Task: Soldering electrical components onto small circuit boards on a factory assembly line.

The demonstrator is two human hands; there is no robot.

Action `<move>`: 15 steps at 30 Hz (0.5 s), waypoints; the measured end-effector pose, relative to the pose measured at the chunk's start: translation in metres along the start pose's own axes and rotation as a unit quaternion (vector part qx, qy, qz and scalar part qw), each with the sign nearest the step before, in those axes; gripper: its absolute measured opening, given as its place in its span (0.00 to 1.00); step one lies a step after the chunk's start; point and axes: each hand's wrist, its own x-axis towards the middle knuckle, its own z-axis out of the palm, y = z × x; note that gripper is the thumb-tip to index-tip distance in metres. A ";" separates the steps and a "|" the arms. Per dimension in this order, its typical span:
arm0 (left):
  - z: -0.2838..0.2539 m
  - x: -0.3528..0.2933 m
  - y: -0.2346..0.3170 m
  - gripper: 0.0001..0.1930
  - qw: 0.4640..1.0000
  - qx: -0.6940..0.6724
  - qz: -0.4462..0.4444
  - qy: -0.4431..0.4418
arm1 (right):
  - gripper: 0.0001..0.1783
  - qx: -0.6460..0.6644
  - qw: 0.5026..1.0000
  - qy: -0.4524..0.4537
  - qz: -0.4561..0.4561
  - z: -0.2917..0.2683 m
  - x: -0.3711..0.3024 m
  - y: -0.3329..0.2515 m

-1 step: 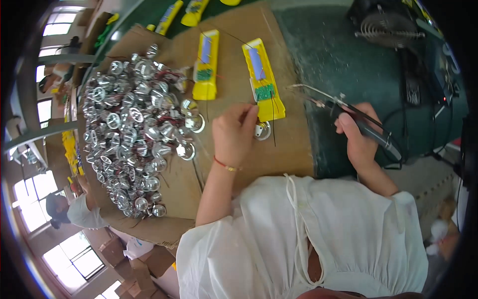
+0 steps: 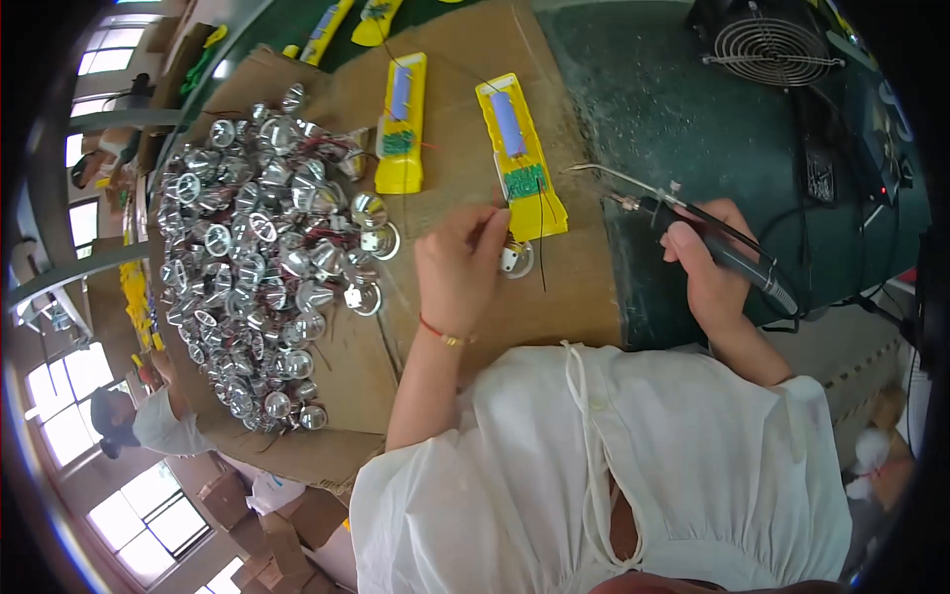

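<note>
My left hand (image 2: 457, 255) pinches at the left edge of a yellow plastic housing (image 2: 544, 218); what its fingertips hold is too small to make out. In that housing lie a blue cylindrical cell (image 2: 508, 124) and a green circuit board (image 2: 524, 182), with a dark wire hanging over the near end. A round lamp reflector (image 2: 517, 261) shows partly below the housing, beside my fingers. My right hand (image 2: 714, 277) grips a black soldering iron (image 2: 737, 259) with a thin curved metal tube along it. Its tip points left, apart from the board.
Cardboard (image 2: 564, 307) covers the work surface. A large heap of silvery lamp reflectors (image 2: 262, 228) lies at left. Another yellow housing (image 2: 399, 178) with cell and board sits left of the first. A black fan (image 2: 772, 49) stands far right; a person (image 2: 163, 421) works at far left.
The whole scene sits very slightly shifted in the picture. Both hands keep their grip and place relative to the housing.
</note>
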 end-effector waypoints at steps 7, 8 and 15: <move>0.000 -0.003 -0.006 0.07 0.994 -0.090 0.020 -0.050 | 0.09 -0.044 0.994 -0.084 -0.051 0.008 0.002 0.008; 0.001 -0.004 -0.005 0.07 0.994 -0.095 0.022 -0.045 | 0.09 -0.072 0.992 -0.091 -0.057 0.009 0.002 0.009; 0.006 -0.001 -0.001 0.08 0.994 -0.094 -0.018 -0.050 | 0.09 -0.036 0.997 -0.060 -0.027 0.023 0.003 0.005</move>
